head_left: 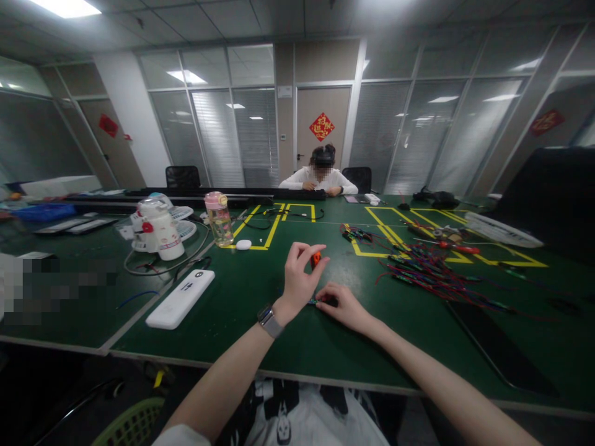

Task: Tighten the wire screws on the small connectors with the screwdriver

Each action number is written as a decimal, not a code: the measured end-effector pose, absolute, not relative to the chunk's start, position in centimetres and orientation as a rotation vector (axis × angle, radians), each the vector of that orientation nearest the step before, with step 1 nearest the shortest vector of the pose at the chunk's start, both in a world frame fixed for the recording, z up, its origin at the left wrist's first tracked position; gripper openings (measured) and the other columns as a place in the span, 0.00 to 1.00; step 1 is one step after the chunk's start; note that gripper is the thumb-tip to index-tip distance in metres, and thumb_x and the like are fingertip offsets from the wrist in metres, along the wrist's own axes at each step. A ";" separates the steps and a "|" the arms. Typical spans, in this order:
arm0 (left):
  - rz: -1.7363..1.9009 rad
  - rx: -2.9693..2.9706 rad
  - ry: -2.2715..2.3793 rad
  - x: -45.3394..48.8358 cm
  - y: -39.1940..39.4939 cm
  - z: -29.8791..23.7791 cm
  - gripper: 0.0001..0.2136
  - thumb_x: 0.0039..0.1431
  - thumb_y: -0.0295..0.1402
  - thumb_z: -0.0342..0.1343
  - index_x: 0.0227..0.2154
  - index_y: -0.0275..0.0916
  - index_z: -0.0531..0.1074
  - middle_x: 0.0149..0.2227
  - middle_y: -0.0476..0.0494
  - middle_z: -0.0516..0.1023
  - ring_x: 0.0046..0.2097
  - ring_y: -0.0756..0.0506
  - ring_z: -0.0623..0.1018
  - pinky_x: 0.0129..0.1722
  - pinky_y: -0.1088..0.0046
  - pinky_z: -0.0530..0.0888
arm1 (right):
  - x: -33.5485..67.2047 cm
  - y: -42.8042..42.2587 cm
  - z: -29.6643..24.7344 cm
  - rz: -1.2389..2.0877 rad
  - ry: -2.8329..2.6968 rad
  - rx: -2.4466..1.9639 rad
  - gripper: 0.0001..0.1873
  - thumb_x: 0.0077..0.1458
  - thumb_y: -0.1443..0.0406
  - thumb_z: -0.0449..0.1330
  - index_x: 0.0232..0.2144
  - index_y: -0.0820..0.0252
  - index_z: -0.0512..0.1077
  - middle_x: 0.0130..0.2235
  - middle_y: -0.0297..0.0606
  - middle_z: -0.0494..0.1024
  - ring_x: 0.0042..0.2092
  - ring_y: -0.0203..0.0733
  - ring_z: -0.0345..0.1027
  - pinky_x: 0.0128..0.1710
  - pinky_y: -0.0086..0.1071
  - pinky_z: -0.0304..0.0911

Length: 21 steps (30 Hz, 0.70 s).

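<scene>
Raised above the green table (260,347), my left hand (297,275) has its thumb and fingers curled around a small orange-and-black thing (317,258), whose kind I cannot make out. A watch (269,321) is on that wrist. Lower and to the right, my right hand (341,305) rests at the tabletop, its fingertips pinched on a small greenish piece (313,301) that looks like a circuit board. My fingers cover most of that piece. Right of my hands lies a tangled pile of small boards with red and dark wires (427,272).
On the left are a white power bank (181,300), a pink-lidded bottle (218,220), a white bottle (162,229) and a round white case (243,245). A dark flat panel (502,347) lies at right. Across the table sits a person (318,176) in white.
</scene>
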State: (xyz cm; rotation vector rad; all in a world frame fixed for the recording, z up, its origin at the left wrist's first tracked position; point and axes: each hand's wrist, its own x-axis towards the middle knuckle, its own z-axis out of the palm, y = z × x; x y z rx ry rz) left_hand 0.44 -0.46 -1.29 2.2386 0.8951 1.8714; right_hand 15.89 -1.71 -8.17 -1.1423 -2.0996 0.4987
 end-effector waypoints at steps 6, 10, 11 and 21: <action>1.771 2.228 0.759 0.3 -0.5 -1.3 0.16 0.67 0.28 0.42 0.53 0.40 0.67 0.46 0.41 0.72 0.48 0.47 0.73 0.48 0.68 0.70 | 15.8 -1.7 -8.1 0.510 -2.098 -1.139 0.03 0.51 0.69 0.62 0.31 0.61 0.75 0.31 0.37 0.73 0.35 0.41 0.66 0.37 0.33 0.62; 1.852 2.242 0.813 0.5 -0.4 -1.2 0.13 0.64 0.29 0.50 0.50 0.40 0.69 0.41 0.43 0.73 0.43 0.47 0.73 0.44 0.69 0.71 | 15.9 -1.8 -8.0 0.500 -2.101 -1.143 0.03 0.51 0.69 0.62 0.31 0.61 0.76 0.31 0.36 0.72 0.34 0.40 0.66 0.36 0.33 0.62; 1.876 2.247 0.835 0.5 -0.4 -1.2 0.12 0.62 0.30 0.52 0.48 0.40 0.70 0.39 0.44 0.72 0.41 0.47 0.73 0.43 0.70 0.71 | 15.9 -1.8 -8.0 0.497 -2.101 -1.147 0.03 0.51 0.69 0.62 0.31 0.60 0.76 0.31 0.36 0.72 0.34 0.40 0.66 0.36 0.33 0.62; 1.794 2.225 0.745 0.3 -0.6 -1.2 0.15 0.67 0.27 0.42 0.52 0.40 0.68 0.43 0.42 0.73 0.45 0.48 0.73 0.45 0.69 0.70 | 15.9 -1.6 -8.4 0.501 -2.100 -1.145 0.03 0.51 0.68 0.62 0.32 0.60 0.76 0.31 0.36 0.73 0.35 0.41 0.66 0.36 0.33 0.62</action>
